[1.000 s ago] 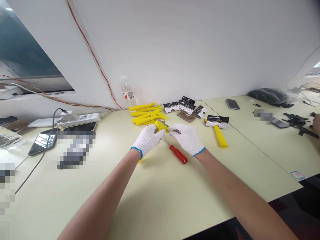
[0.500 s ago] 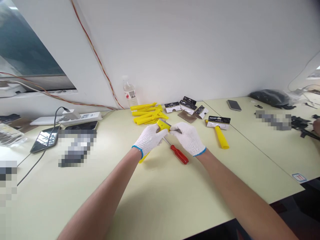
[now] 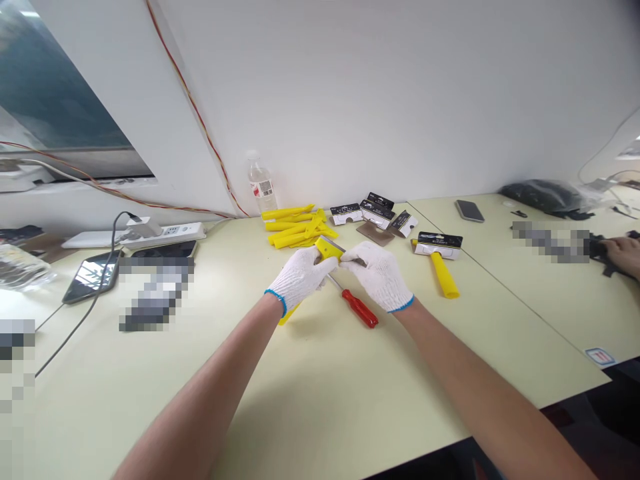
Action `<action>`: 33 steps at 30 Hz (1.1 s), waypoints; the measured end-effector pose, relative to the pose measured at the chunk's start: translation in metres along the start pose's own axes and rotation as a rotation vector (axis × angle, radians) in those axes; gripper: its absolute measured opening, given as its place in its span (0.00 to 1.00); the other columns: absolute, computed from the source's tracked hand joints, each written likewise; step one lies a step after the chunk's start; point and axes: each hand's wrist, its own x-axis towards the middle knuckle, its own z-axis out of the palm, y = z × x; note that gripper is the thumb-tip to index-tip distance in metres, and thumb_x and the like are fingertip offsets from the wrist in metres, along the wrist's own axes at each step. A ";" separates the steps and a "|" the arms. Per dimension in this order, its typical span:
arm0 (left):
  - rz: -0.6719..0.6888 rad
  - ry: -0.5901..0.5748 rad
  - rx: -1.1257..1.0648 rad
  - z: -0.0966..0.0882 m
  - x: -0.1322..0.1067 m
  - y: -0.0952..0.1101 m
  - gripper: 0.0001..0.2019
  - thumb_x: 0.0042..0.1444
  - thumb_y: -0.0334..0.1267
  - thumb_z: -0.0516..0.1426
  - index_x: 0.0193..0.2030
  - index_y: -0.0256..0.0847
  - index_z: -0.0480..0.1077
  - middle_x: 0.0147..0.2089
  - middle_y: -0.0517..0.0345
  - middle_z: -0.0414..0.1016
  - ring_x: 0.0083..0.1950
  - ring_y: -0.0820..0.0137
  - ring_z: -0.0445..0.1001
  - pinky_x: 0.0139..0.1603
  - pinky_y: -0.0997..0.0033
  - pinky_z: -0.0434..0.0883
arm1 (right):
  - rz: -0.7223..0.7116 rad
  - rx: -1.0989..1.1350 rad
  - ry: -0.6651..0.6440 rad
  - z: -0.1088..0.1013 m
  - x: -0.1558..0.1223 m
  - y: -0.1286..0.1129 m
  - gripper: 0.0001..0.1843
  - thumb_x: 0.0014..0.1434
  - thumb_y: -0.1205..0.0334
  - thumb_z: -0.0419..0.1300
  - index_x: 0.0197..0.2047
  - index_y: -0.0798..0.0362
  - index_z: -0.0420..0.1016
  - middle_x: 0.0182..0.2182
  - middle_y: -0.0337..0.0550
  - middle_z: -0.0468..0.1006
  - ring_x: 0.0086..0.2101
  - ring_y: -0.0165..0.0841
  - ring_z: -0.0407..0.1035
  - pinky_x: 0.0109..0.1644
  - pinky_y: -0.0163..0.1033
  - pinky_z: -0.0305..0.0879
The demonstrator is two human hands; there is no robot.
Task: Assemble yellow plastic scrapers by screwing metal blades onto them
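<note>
My left hand (image 3: pixel 302 273), in a white knit glove with a blue cuff, grips a yellow scraper (image 3: pixel 328 249) just below its head. A thin metal blade edge shows along the head's top. Part of the yellow handle sticks out below that hand. My right hand (image 3: pixel 374 272), gloved alike, has thumb and forefinger pinched together at the scraper head's right corner; what lies between the fingertips is hidden. Beneath both hands a screwdriver (image 3: pixel 359 309) with a red handle rests on the table, its shaft pointing up-left.
Several yellow scraper handles (image 3: pixel 295 230) lie piled behind my hands, beside a plastic bottle (image 3: pixel 263 187). Black-and-white cards (image 3: pixel 377 215) are at the wall. A carded scraper (image 3: pixel 444 273) lies to the right. Left are a power strip (image 3: pixel 175 235) and phone (image 3: pixel 93 277); far right, another person's hand (image 3: pixel 623 253).
My hands and the scraper hold nearly the same pose; the view has shifted slightly. At far right, the other person's hand has come further into view over the black parts.
</note>
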 end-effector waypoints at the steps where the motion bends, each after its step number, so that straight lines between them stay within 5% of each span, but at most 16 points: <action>1: 0.001 -0.001 0.009 0.000 0.000 0.000 0.12 0.59 0.43 0.58 0.28 0.39 0.69 0.21 0.60 0.70 0.22 0.73 0.67 0.25 0.73 0.64 | 0.008 0.001 0.009 0.000 -0.001 -0.002 0.17 0.63 0.45 0.63 0.44 0.48 0.84 0.45 0.45 0.77 0.59 0.39 0.68 0.46 0.34 0.78; 6: 0.015 -0.024 0.058 -0.002 0.000 -0.001 0.12 0.58 0.44 0.58 0.27 0.40 0.68 0.22 0.58 0.71 0.23 0.71 0.68 0.26 0.71 0.64 | 0.038 0.026 0.003 0.000 0.000 -0.008 0.36 0.73 0.38 0.41 0.40 0.52 0.84 0.40 0.41 0.78 0.58 0.38 0.70 0.36 0.27 0.68; 15: 0.079 -0.082 0.232 -0.013 0.001 -0.007 0.15 0.59 0.49 0.57 0.27 0.42 0.66 0.23 0.61 0.69 0.25 0.71 0.66 0.27 0.68 0.60 | 0.110 0.121 -0.037 -0.013 0.003 0.002 0.19 0.66 0.42 0.61 0.43 0.51 0.79 0.39 0.38 0.80 0.46 0.23 0.76 0.36 0.15 0.69; 25: 0.147 -0.133 0.332 -0.018 -0.001 -0.001 0.17 0.62 0.52 0.56 0.29 0.41 0.67 0.28 0.60 0.71 0.28 0.70 0.67 0.30 0.67 0.61 | 0.209 0.079 -0.161 -0.014 -0.005 -0.002 0.25 0.62 0.39 0.65 0.40 0.55 0.81 0.35 0.43 0.79 0.42 0.31 0.77 0.35 0.20 0.69; 33: 0.168 -0.082 0.321 -0.014 0.001 -0.005 0.18 0.62 0.53 0.57 0.28 0.42 0.67 0.28 0.59 0.72 0.27 0.70 0.67 0.29 0.68 0.60 | 0.187 0.135 -0.203 -0.018 -0.006 0.011 0.30 0.73 0.37 0.54 0.47 0.59 0.79 0.39 0.47 0.77 0.39 0.27 0.74 0.40 0.23 0.73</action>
